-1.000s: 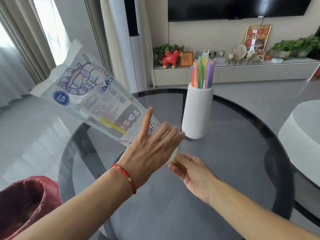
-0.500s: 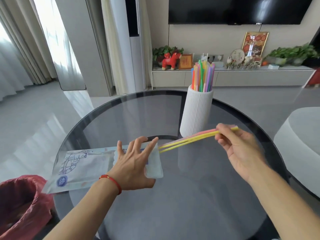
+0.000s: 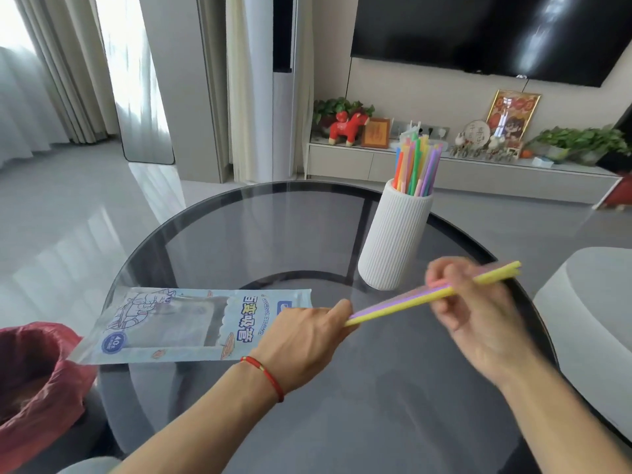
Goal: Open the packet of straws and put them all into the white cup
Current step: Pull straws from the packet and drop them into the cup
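Straws (image 3: 407, 300), a few, span both hands: right hand (image 3: 478, 309) pinches them, left hand (image 3: 304, 333) steadies their ends beside the flat packet (image 3: 178, 323) at the surface's left edge, so they lift together toward the cup (image 3: 393, 241).

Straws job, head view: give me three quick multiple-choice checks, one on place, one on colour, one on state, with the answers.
1. Where does the white cup stand?
A. on the glass table
B. on the floor
C. on a chair

2. What colours are the straws held by the right hand?
A. red and black
B. yellow, purple and pink
C. all white

3. How is the packet?
A. lifted
B. flat under the left hand
C. in the cup

Answers: 1 A, its base rests on the glass. 2 B, those colours show. 3 B, it lies on the table.
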A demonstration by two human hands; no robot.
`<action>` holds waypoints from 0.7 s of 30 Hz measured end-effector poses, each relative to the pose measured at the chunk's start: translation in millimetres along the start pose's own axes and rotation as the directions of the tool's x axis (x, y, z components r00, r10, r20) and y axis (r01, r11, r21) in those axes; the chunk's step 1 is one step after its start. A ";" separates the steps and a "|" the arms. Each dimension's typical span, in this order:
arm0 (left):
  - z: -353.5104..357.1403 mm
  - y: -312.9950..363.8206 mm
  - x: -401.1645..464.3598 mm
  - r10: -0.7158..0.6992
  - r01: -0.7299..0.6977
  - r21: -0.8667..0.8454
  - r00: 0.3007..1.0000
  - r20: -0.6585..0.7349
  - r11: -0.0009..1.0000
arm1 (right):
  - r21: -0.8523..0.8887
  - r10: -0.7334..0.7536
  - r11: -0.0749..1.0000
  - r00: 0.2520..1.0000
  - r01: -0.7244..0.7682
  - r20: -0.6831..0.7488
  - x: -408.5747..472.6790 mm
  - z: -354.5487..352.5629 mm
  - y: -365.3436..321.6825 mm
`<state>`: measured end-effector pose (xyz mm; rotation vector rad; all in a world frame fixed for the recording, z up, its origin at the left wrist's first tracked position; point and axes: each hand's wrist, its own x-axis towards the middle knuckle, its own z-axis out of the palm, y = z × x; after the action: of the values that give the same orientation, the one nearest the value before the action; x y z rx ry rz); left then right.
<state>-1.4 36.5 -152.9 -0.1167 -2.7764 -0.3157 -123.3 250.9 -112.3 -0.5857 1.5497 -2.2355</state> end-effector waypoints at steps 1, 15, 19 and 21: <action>0.8 1.5 -1.0 0.005 -0.005 -0.007 1.000 0.013 1.000 | -0.066 0.044 0.997 0.997 -0.039 0.070 -2.6 9.5 8.7; 30.7 -30.9 -11.9 -0.258 0.258 -0.014 0.966 0.007 0.966 | -0.563 -0.571 0.725 0.803 0.395 -0.172 72.3 27.8 -110.1; 31.4 -29.8 -9.6 -0.260 0.260 -0.034 0.966 -0.011 0.965 | -0.741 -0.616 0.581 0.777 0.336 -0.130 90.2 32.0 -126.1; 30.6 -27.6 -9.9 -0.259 0.259 -0.030 0.966 -0.011 0.966 | -0.810 -0.608 0.507 0.789 0.293 -0.095 101.7 38.2 -130.4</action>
<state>-5.4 16.3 -189.9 0.2435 -2.7737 -0.4188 -197.1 212.6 35.7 -0.9314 2.9126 -1.9804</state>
